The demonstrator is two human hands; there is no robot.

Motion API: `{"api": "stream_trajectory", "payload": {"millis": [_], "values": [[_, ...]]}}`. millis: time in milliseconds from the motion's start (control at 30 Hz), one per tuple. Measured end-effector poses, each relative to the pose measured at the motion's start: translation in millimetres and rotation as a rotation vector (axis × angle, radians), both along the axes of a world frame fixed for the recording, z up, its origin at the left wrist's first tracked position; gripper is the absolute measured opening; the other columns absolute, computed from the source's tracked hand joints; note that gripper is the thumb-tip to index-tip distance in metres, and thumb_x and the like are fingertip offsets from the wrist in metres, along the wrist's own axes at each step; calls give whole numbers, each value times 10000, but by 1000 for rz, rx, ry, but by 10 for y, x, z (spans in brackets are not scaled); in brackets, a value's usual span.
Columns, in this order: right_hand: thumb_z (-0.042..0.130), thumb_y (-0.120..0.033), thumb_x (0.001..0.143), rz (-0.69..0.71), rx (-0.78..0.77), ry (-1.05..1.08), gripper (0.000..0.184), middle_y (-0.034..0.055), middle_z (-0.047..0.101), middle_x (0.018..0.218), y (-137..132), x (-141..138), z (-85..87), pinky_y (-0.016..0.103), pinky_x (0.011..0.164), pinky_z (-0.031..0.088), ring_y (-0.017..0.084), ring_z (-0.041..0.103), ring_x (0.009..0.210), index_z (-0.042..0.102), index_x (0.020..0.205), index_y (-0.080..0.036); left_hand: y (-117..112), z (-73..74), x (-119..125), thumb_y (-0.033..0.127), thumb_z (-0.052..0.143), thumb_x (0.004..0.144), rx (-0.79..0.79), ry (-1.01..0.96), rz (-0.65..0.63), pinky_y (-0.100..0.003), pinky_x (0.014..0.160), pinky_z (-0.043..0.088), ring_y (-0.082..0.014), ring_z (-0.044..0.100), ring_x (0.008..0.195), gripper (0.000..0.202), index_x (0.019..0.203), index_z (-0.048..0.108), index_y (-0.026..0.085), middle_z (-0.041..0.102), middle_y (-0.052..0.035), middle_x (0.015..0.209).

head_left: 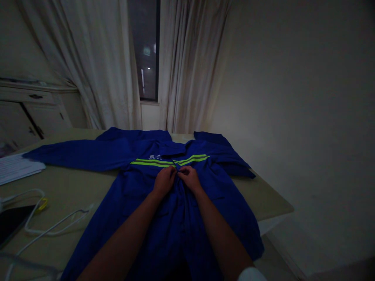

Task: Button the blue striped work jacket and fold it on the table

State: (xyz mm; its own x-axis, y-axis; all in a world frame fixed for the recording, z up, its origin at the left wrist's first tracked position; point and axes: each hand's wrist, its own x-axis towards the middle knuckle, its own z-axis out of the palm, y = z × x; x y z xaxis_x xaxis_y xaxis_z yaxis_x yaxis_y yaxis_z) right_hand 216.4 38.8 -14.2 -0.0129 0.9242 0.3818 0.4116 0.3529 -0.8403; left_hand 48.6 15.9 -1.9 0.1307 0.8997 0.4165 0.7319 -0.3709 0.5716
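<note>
Both forearms enter from the bottom edge and converge at the centre of a blue jacket, which lies flat, front side up, on the counter, with its hem end nearest the camera and its collar toward the far edge. Left hand: fingers curled inward, pinching the fabric at the jacket's front opening. Right hand: fingers likewise curled, pinching the opposite front edge. The two hands touch each other at the fingertips, just below the yellow-green reflective stripes that run across the chest. What exactly sits between the fingertips is too dark and small to tell. One sleeve extends straight out to the left across the counter; the other sleeve lies bent near the counter's right edge. To the left of the jacket, a white hanger rests on the counter surface, just beside the jacket's side. A dark flat device lies farther left, near the hanger. A stack of papers lies at the left edge, close to the cuff of the extended sleeve. Behind the counter, pale curtains hang on both sides of a dark window, and a white cabinet stands at the left wall.
</note>
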Motion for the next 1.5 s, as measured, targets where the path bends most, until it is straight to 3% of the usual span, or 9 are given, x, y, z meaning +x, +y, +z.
{"api": "stream_trajectory", "payload": {"millis": [133, 400, 700, 1067, 1267, 1500], "values": [[692, -158, 774, 15, 51, -11, 83, 76, 735, 997, 1, 0, 6, 356, 918, 557, 213, 701, 968, 759, 807, -193, 19, -14, -13, 213, 554, 972, 10, -19, -26, -340, 871, 495, -244, 684, 969, 135, 990, 687, 203, 760, -76, 983], [679, -211, 834, 70, 66, 24, 113, 91, 722, 1051, -2, 3, 10, 373, 977, 535, 215, 688, 1026, 783, 873, -193, 52, -32, -37, 191, 567, 952, -31, -18, -61, -345, 877, 503, -240, 697, 965, 139, 987, 701, 207, 771, -70, 1001], [697, -194, 785, 91, 11, 74, 127, 84, 738, 1073, 28, 6, -8, 348, 940, 565, 205, 714, 1005, 803, 855, -202, 32, -8, -15, 185, 610, 916, -38, -25, -37, -333, 866, 514, -233, 714, 934, 146, 1025, 706, 193, 770, -68, 972], [706, -220, 815, 138, 6, 42, 142, 87, 728, 1124, -30, -10, 35, 349, 960, 554, 205, 701, 1037, 823, 896, -219, -38, 56, 24, 246, 624, 918, -78, 42, 102, -334, 846, 504, -251, 722, 950, 87, 963, 690, 212, 782, -67, 960], [645, -239, 879, 192, 8, 56, 195, 91, 710, 1163, -34, -16, 42, 351, 938, 563, 213, 688, 1074, 824, 956, -219, 7, 4, -17, 243, 634, 902, -78, -158, 94, -307, 804, 516, -222, 745, 896, 70, 929, 689, 209, 794, -54, 940], [763, -211, 793, 118, 62, -11, 159, 85, 666, 1124, -59, -51, 19, 315, 850, 568, 205, 670, 1024, 795, 948, -198, 112, -65, -78, 235, 646, 826, -93, -414, -42, -306, 752, 551, -203, 739, 808, 105, 917, 673, 189, 774, -42, 864]]}}
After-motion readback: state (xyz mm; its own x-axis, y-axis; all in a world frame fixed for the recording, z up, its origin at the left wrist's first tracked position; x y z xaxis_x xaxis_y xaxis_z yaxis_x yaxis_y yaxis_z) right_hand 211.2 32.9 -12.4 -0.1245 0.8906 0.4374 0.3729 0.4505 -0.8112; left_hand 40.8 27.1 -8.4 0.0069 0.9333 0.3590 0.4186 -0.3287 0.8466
